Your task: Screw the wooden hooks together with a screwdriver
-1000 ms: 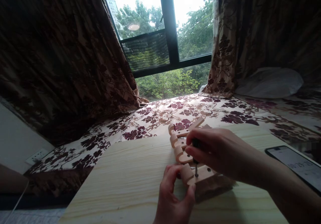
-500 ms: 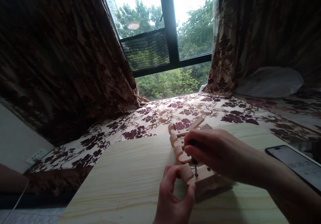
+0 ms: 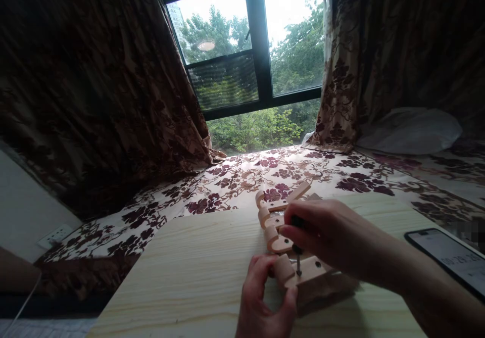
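Observation:
A small screwdriver (image 3: 297, 250) with a black handle stands nearly upright in the fingers of my right hand (image 3: 329, 234). Its metal shaft meets a dark screw in a pale wooden piece (image 3: 312, 269), near that piece's rounded end block (image 3: 283, 270). My left hand (image 3: 265, 300) pinches this end between thumb and fingers. Behind it are several similar wooden pieces with rounded ends, among them a nearer one (image 3: 281, 243), with dark screw heads in them. My right hand hides part of the assembly and most of the screwdriver's handle.
Everything rests on a pale wooden board (image 3: 182, 272). A phone (image 3: 447, 257) showing a running time lies at the right, by my right forearm. Beyond the board spreads a floral cloth (image 3: 227, 181), with a window behind it and a white bag (image 3: 411, 131) at the right.
The scene sits slightly lower in the picture as the camera tilts. My right fingers have shifted a little on the screwdriver handle; its tip is still at the same screw. My left hand keeps its hold.

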A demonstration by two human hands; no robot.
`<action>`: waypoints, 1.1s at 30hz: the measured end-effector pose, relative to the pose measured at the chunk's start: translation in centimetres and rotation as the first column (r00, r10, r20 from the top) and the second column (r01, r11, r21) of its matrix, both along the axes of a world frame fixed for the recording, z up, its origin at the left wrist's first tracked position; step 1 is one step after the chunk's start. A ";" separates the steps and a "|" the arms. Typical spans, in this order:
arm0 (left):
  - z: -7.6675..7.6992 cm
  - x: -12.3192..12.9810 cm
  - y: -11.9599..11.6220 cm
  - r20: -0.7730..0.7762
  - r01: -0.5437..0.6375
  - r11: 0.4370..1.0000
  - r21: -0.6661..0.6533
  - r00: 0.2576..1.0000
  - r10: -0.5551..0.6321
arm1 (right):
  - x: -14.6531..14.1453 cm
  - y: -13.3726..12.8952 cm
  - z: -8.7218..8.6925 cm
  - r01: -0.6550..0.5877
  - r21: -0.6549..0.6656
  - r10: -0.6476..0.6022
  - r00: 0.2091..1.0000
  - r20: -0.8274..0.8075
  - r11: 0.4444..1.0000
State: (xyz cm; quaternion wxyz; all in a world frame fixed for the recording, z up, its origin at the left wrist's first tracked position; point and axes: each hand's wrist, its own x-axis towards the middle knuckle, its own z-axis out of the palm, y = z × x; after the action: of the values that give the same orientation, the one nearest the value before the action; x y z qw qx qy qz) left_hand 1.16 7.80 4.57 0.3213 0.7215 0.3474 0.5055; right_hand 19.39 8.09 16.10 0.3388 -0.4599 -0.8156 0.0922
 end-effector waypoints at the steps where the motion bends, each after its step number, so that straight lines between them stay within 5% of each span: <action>1: 0.0 0.0 0.0 -0.007 -0.003 1.000 0.002 1.000 0.003 | -0.1 0.1 -0.1 0.054 0.009 -0.054 0.998 0.015 0.999; 4: 0.1 -0.1 0.0 -0.016 0.002 1.000 0.001 1.000 -0.002 | -0.1 0.0 0.0 0.119 0.007 -0.119 0.993 0.027 0.993; 10: 0.9 -0.6 -0.1 -0.116 0.034 0.999 -0.035 0.993 -0.038 | -0.2 -0.5 0.9 -0.086 -0.030 0.084 0.996 -0.043 0.996; 17: 1.2 -0.6 -0.2 -0.140 0.018 0.999 -0.040 0.990 -0.024 | -0.1 -0.4 0.7 0.101 -0.008 -0.101 0.994 0.030 0.995; 23: 1.1 -0.5 -0.3 -0.120 0.021 0.999 -0.038 0.992 -0.025 | -0.1 -0.6 1.1 -0.069 -0.008 0.068 0.997 -0.042 0.998; 29: 1.1 -0.5 -0.2 -0.120 0.015 0.999 -0.036 0.993 -0.020 | 0.1 -0.1 0.5 0.117 0.032 -0.119 0.992 0.035 0.993; 33: 1.1 -0.4 -0.2 -0.114 0.016 0.999 -0.036 0.993 -0.020 | 0.2 -0.5 0.8 -0.057 -0.016 0.056 0.997 -0.045 0.998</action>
State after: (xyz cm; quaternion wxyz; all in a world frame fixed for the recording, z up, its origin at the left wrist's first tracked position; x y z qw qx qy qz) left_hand 0.71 7.59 5.67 0.3179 0.7465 0.3675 0.4546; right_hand 19.61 7.55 16.86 0.3500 -0.4373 -0.8198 0.1187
